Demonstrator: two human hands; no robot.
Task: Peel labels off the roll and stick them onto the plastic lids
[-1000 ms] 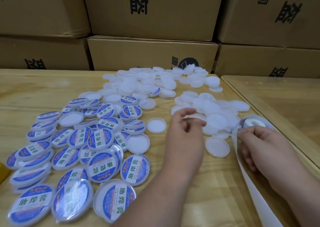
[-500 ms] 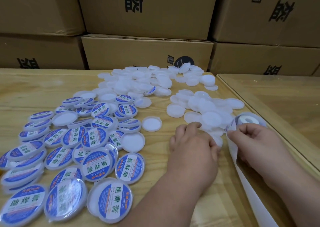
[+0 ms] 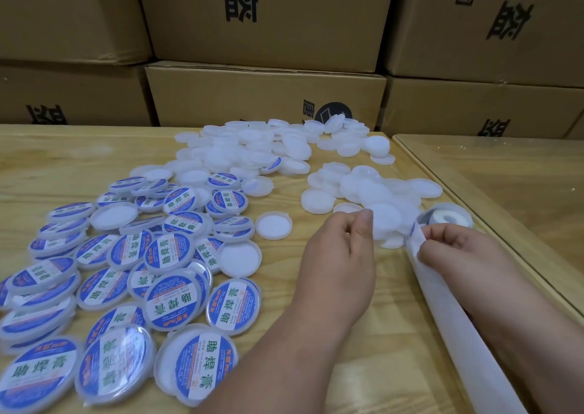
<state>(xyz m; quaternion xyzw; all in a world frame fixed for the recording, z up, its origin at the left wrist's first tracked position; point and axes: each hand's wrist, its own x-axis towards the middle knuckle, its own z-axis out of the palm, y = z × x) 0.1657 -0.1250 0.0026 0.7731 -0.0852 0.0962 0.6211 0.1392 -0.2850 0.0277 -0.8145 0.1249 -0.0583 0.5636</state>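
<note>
Left hand [image 3: 339, 255] is held over the table centre-right, fingers curled, thumb and forefinger pinched together at the near edge of the plain lids; what is pinched, if anything, cannot be made out. Right hand [image 3: 455, 249] is curled round the liner [image 3: 448, 312], pinching it just near of the roll, with a blue label edge showing at the fingertips.

Boxes [image 3: 265, 97] are stacked along the far side, brown cardboard with black print, filling the whole background.

Table [image 3: 79, 167] is light wood. A second top [image 3: 512, 186] with a glossy surface is butted against its right edge.

Labelled lids [image 3: 170, 296] are spread over the near-left area, blue and white, overlapping, some stacked; a few plain ones are mixed in upside down.

Plain lids [image 3: 252, 154] are heaped at far centre, translucent white. A smaller cluster [image 3: 376, 192] is placed to the right, just far of the left hand and touching the roll's left side.

Liner is run from the roll towards the near-right corner, a white strip passing under the right forearm and out of frame.

Roll [image 3: 448, 216] is laid flat at the table's right edge, just far of the right hand, white core visible.

One single lid [image 3: 273, 225] is set rim-up between the labelled lids and the left hand.
</note>
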